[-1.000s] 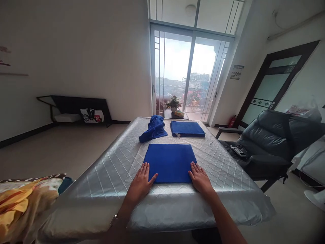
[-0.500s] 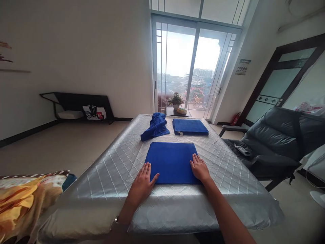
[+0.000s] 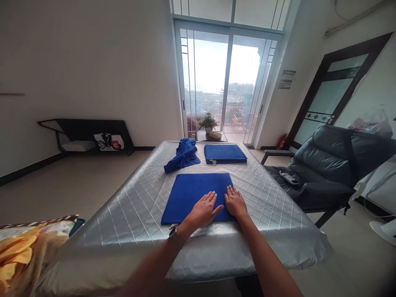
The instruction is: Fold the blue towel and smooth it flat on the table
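Note:
A folded blue towel [image 3: 185, 198] lies flat on the silver quilted cover [image 3: 133, 206] in front of me. My left hand [image 3: 204, 210] rests palm down on its right half, fingers stretched out and holding nothing. Close beside it, my right hand [image 3: 236, 201] lies flat along the towel's right edge, its fingers extended too. Behind this towel sits a neat stack of folded blue towels [image 3: 225, 152], with a white tag at its front edge. To the left of the stack is a crumpled blue towel [image 3: 183, 156].
A dark reclining chair [image 3: 328, 165] with a handset [image 3: 290, 177] on its seat stands at the right. Yellow and brown bedding [image 3: 18, 251] is at the lower left. Beyond the table, a potted plant [image 3: 208, 122] stands before the glass sliding door [image 3: 204, 74].
My left hand has moved from the towel's left edge rightward across it, near my right hand. My right hand stays at the right edge. The whole view has shifted slightly.

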Motion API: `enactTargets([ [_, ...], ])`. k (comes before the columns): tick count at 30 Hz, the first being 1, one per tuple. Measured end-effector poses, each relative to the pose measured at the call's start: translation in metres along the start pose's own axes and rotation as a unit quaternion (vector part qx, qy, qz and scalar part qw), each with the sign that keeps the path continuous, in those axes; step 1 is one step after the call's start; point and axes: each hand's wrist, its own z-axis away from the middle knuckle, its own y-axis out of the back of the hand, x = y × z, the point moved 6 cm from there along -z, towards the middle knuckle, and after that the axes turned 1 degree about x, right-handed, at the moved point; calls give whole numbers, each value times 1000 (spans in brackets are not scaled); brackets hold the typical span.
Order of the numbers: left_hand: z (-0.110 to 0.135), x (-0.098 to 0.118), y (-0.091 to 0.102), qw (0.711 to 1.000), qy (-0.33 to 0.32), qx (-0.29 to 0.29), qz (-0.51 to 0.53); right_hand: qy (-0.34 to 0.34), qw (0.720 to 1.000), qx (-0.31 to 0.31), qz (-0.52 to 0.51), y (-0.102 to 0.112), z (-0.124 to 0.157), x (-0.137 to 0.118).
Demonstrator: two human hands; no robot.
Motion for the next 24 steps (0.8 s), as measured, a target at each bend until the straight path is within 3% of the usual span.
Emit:
enactTargets([
  [4, -55, 42, -18, 998, -53, -16, 21, 20, 1000, -16, 13, -4, 2, 4],
  [7, -69, 39, -28, 999, -36, -7, 22, 21, 1000, -20, 13, -5, 2, 5],
  [11, -56, 4, -31, 999, 24, -24, 16, 7, 1000, -7, -3, -2, 0, 2],
  [18, -9, -78, -7, 992, 102, -67, -17, -4, 1000, -1, -18, 0, 0, -1],
  [24, 34, -150, 10, 979, 188, -53, -61, -6, 1000, -4, -10, 1, 0, -1],
])
